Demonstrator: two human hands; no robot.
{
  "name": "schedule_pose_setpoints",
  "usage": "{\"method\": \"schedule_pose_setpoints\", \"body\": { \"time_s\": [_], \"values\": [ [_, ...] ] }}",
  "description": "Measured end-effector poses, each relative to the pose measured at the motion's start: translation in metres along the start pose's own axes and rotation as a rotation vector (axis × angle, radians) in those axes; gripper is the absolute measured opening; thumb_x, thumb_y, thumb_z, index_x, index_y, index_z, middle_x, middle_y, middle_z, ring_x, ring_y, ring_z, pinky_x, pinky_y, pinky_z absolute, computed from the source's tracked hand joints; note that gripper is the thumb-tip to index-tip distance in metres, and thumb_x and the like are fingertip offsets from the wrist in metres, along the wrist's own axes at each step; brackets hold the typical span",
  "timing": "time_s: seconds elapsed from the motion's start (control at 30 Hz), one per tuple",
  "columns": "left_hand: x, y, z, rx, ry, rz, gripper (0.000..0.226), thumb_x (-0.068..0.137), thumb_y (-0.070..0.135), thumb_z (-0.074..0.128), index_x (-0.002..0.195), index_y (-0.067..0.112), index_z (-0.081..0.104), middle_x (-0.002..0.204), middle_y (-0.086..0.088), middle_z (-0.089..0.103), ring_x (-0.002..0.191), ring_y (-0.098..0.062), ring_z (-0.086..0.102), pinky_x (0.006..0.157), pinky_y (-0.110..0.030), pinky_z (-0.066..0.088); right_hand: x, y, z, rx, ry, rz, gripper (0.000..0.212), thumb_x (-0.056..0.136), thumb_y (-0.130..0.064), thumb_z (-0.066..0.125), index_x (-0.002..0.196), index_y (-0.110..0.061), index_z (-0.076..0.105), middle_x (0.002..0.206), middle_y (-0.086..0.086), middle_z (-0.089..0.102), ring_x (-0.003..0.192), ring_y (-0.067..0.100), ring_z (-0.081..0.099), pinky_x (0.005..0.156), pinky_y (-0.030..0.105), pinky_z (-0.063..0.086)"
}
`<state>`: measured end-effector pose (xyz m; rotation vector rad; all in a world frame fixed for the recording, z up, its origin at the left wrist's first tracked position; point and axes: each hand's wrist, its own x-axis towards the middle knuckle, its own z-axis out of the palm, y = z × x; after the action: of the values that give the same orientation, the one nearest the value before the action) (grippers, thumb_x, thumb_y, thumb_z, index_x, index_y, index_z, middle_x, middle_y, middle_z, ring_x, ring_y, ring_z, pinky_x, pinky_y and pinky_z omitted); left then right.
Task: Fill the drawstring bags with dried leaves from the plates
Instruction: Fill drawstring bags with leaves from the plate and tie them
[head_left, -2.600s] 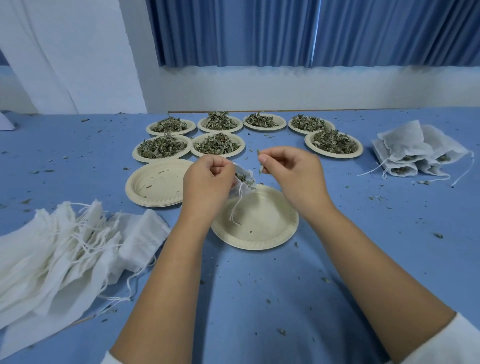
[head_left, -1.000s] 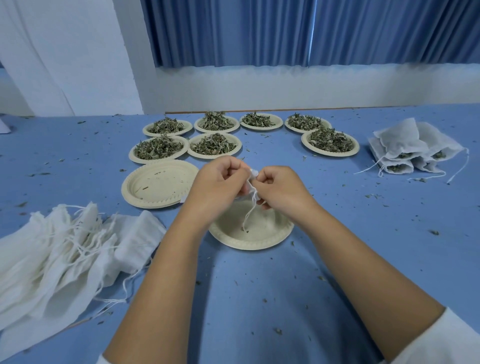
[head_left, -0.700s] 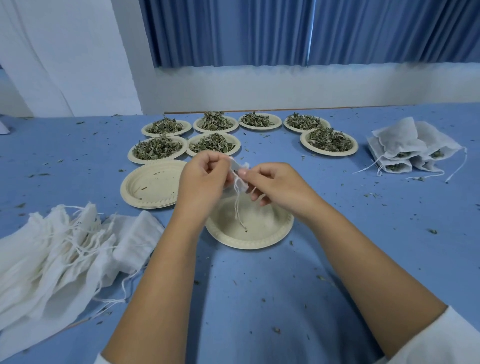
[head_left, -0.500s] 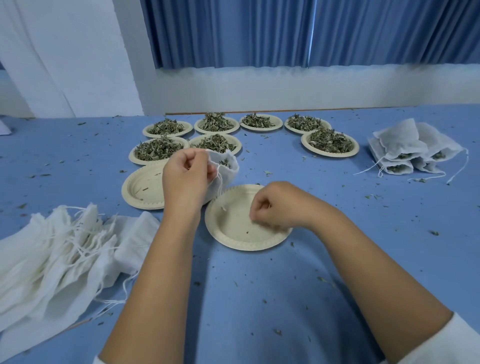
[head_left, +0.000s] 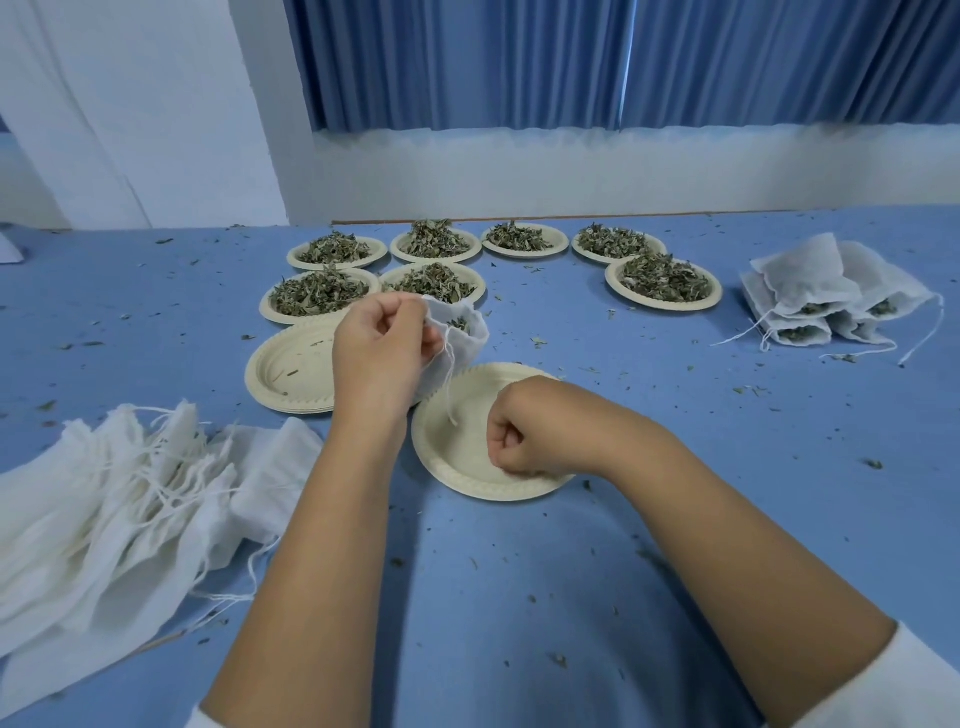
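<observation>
My left hand (head_left: 382, 353) grips the rim of a small white drawstring bag (head_left: 462, 338), held open above the table with dried leaves showing inside and its string hanging down. My right hand (head_left: 524, 431) is down on the near paper plate (head_left: 457, 467), fingers curled together at the few leaf bits on it; what they pinch is too small to see. Several plates heaped with dried leaves (head_left: 317, 293) stand in two rows behind.
A stack of bare paper plates (head_left: 283, 371) sits left of the held bag. A pile of flat white bags (head_left: 119, 499) lies at the near left. Filled bags (head_left: 826, 296) are heaped at the right. Leaf crumbs are scattered over the blue table (head_left: 675, 395).
My hands parted: the left carried the bag up and to the left, and the right let go of it and dropped onto the near plate, where it stays.
</observation>
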<state>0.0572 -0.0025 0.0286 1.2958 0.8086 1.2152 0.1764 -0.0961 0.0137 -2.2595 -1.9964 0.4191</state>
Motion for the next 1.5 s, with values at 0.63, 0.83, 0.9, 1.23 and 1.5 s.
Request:
{"method": "schedule_pose_setpoints", "body": {
  "time_s": [0.63, 0.83, 0.9, 1.23, 1.5],
  "values": [
    [-0.006, -0.004, 0.007, 0.184, -0.181, 0.026, 0.014, 0.092, 0.009, 0.058, 0.081, 0.013, 0.064, 0.052, 0.007, 0.059, 0.057, -0.008, 0.056, 0.075, -0.030, 0.059, 0.010, 0.012, -0.008, 0.518, 0.693, -0.053, 0.010, 0.090, -0.018, 0.067, 0.091, -0.024, 0.075, 0.081, -0.011, 0.052, 0.069, 0.002, 0.050, 0.067, 0.007, 0.036],
    [-0.006, -0.003, 0.008, 0.177, -0.169, 0.021, 0.014, 0.092, 0.009, 0.057, 0.081, 0.013, 0.064, 0.052, 0.006, 0.058, 0.060, -0.010, 0.056, 0.080, -0.038, 0.059, 0.009, 0.017, -0.009, 0.599, 0.807, 0.002, 0.024, 0.078, -0.022, 0.080, 0.072, -0.039, 0.065, 0.078, -0.010, 0.049, 0.062, 0.002, 0.046, 0.066, 0.008, 0.038],
    [-0.006, -0.003, 0.008, 0.172, -0.163, 0.015, 0.014, 0.092, 0.009, 0.057, 0.082, 0.013, 0.065, 0.053, 0.006, 0.058, 0.061, -0.011, 0.057, 0.080, -0.039, 0.059, 0.010, 0.017, -0.009, 0.627, 0.803, 0.015, 0.021, 0.078, -0.021, 0.079, 0.072, -0.036, 0.065, 0.078, -0.009, 0.051, 0.062, 0.001, 0.046, 0.067, 0.010, 0.039],
    [0.000, 0.002, -0.003, -0.007, 0.028, 0.026, 0.014, 0.090, 0.009, 0.056, 0.082, 0.014, 0.066, 0.056, 0.008, 0.060, 0.055, -0.007, 0.057, 0.064, -0.022, 0.051, 0.016, 0.048, 0.000, 0.202, 0.245, 0.468, 0.041, 0.090, -0.028, 0.057, 0.132, -0.026, 0.052, 0.129, 0.006, 0.044, 0.124, 0.027, 0.039, 0.085, 0.032, 0.038],
    [0.003, 0.005, -0.006, -0.107, 0.028, 0.057, 0.010, 0.094, 0.010, 0.055, 0.090, 0.008, 0.064, 0.057, 0.009, 0.060, 0.057, -0.005, 0.058, 0.059, -0.018, 0.051, 0.023, 0.048, 0.003, 0.506, 0.380, 0.367, 0.027, 0.088, -0.007, 0.049, 0.104, -0.014, 0.071, 0.076, -0.012, 0.056, 0.071, 0.005, 0.054, 0.061, 0.022, 0.043]
  ]
}}
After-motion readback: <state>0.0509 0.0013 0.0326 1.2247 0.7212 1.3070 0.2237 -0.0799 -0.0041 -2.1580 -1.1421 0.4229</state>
